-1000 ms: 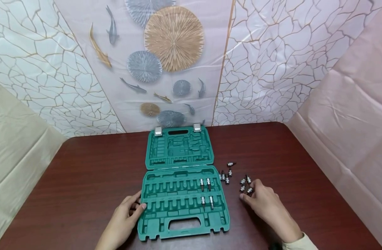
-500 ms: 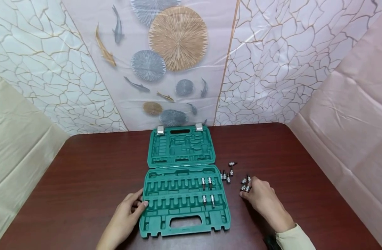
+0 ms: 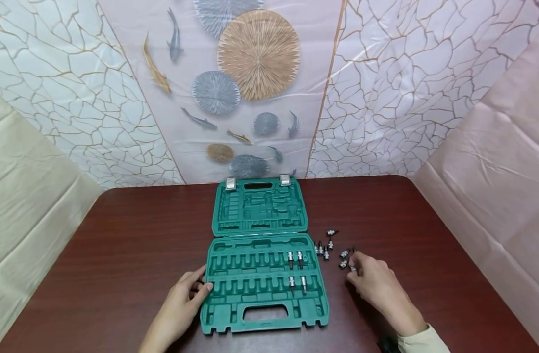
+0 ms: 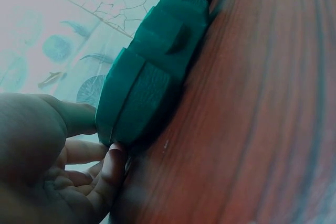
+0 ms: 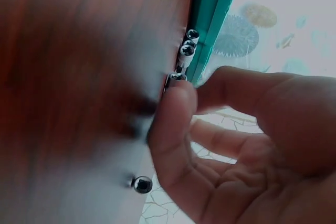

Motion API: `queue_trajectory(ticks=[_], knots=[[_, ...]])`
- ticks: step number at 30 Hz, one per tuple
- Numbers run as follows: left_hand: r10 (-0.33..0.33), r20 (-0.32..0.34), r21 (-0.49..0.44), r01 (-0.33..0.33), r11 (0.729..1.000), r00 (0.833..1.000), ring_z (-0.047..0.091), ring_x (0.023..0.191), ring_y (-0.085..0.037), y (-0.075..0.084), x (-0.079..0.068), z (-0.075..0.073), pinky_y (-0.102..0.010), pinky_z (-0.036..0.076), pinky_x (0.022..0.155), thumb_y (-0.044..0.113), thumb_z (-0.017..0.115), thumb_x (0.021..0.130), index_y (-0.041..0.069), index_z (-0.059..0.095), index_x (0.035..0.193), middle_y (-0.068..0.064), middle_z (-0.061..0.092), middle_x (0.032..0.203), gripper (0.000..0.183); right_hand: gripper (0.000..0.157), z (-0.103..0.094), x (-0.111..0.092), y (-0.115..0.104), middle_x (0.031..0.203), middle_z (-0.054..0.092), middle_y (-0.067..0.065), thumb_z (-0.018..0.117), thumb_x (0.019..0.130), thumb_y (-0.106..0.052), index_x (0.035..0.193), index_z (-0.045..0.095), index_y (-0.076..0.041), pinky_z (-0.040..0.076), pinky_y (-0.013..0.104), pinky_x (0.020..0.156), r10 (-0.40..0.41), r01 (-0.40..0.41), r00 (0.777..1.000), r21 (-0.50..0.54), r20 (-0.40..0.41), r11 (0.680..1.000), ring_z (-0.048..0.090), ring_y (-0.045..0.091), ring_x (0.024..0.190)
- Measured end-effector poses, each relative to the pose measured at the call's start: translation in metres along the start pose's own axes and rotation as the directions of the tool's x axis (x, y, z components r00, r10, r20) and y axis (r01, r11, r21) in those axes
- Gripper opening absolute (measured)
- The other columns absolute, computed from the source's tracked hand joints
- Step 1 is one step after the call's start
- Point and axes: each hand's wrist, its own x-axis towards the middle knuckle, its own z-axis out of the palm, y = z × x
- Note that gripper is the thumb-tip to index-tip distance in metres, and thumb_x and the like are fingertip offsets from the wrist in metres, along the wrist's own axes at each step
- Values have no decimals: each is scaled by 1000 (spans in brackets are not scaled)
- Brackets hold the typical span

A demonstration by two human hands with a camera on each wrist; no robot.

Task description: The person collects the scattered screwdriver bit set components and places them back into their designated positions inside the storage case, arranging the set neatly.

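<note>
A green tool case [image 3: 265,321] lies open and flat on the table, with several bit sockets [image 3: 291,259] seated in its right-hand slots. My left hand [image 3: 176,306] holds the case's left edge, thumb on the rim; the left wrist view shows thumb and finger against the case's side [image 4: 142,98]. To the right, my right hand [image 3: 379,287] is low over loose bit sockets [image 3: 343,264], its thumb and forefinger pinching a bit socket [image 3: 352,268] that is mostly hidden. In the right wrist view a socket end [image 5: 177,77] shows just past the curled fingers.
Several more loose bit sockets [image 3: 325,254] lie beside the case's right edge. The case lid [image 3: 260,228], with two metal latches [image 3: 231,184], lies folded back towards the patterned wall cloth [image 3: 260,54]. Dark red wood forms the table [image 3: 154,225].
The whole head view has shifted slightly. My right fingers have drawn back a little to the right and down among the loose bit sockets, some of which have turned or moved. My left hand stays on the case.
</note>
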Motion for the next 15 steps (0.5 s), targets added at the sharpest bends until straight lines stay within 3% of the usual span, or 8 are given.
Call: queue_trajectory(ticks=[7,11,15], knots=[[6,-4,3,-6,1000,1000,58,91,-13,1,0,0,-30,52,73,18,64,108,-4,47,156,-5,60,112,56,22,-4,-1,4,67,64,1,61,98,-4,116,72,-5,52,34,55,-12,10,1000,130,18,992,63,16,57],[13,-7,4,-13,1000,1000,58,91,-13,0,-1,0,-30,52,73,19,64,108,-4,47,156,-5,60,112,56,22,-7,-2,7,72,65,4,61,97,-3,115,72,-6,57,35,58,-8,2,1000,247,22,969,66,19,60],[12,-8,3,-12,1000,1000,58,91,-13,-1,-1,0,-30,53,74,19,64,108,-4,47,156,-5,60,113,56,30,-7,-2,9,72,63,6,61,100,-2,128,70,-5,58,36,58,-41,20,998,326,56,945,66,21,60]])
